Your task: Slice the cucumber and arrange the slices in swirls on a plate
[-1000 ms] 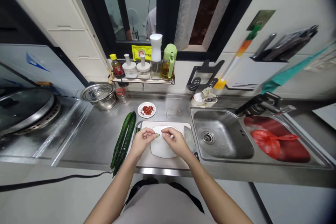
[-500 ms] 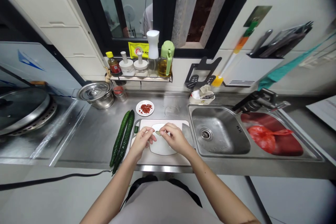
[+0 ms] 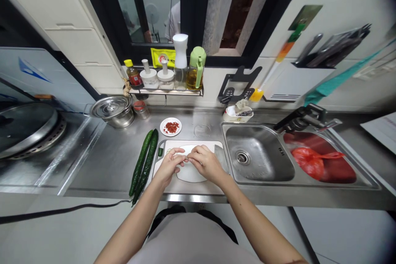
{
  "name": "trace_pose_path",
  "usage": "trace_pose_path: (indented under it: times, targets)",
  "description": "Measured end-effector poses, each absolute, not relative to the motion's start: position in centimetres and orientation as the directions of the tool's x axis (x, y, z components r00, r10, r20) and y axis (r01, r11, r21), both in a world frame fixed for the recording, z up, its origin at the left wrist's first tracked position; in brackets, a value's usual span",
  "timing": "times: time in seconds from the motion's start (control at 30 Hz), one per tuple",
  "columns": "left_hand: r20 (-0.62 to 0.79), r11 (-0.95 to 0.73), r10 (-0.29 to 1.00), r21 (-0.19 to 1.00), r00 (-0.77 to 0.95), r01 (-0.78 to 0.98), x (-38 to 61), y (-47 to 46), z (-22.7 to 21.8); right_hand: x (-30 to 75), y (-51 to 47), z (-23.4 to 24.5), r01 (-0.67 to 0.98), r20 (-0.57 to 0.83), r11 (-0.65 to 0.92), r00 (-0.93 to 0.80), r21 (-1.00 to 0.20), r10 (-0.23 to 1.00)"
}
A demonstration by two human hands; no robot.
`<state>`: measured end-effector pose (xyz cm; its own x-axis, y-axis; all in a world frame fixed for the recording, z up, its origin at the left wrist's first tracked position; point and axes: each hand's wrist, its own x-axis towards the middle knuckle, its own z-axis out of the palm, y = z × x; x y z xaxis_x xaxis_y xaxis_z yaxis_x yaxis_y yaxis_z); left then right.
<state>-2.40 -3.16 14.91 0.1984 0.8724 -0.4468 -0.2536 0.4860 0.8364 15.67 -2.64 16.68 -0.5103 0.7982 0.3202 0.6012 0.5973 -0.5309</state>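
Over a white plate on the cutting board, my two hands meet at the fingertips. My right hand is closed in a pinch on a small cucumber slice, now mostly hidden by fingers. The thumb and finger of my left hand close on the slice's other side. A short cucumber end lies at the board's left edge, with pale slices partly showing behind my left hand. At the board's right side rests a wide grey blade. Two whole cucumbers lie left of the board.
Behind the board stands a small plate of chopped red pieces. A sink adjoins on the right, with a red plastic bag in its second basin. A lidded steel pot and a wok stand left. Seasonings line a shelf.
My left hand has moved right, bringing its fingertips against those of my right hand. The slice, plainly visible before in my right fingers, is now mostly covered.
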Motion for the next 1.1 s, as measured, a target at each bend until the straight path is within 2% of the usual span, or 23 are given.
trace_pose_path:
  times: [0.23, 0.5, 0.67, 0.93, 1.1]
  targets:
    - [-0.411, 0.441, 0.897, 0.862, 0.163, -0.251, -2.3, -3.0, 14.6, 15.5, -2.4, 16.0, 0.617, 0.323, 0.583, -0.489, -0.529, 0.81]
    - [-0.293, 0.309, 0.95, 0.932, 0.109, -0.189, -1.9, -2.6, 13.9, 15.4, -2.4, 15.6, 0.606, 0.285, 0.53, -0.458, -0.593, 0.842]
    - [-0.189, 0.194, 0.98, 0.977, 0.06, -0.09, -1.7, -2.5, 13.6, 15.4, -2.4, 15.0, 0.592, 0.252, 0.481, -0.43, -0.646, 0.867]
    - [-0.123, 0.123, 0.991, 0.992, 0.055, 0.012, -1.6, -2.1, 13.1, 15.3, -1.5, 13.2, 0.467, 0.134, 0.292, -0.343, -0.835, 0.93]
    - [-0.114, 0.111, 0.991, 0.993, 0.065, 0.039, -1.3, -1.5, 12.0, 15.5, -1.1, 12.0, 0.417, 0.015, 0.135, -0.279, -0.899, 0.96]
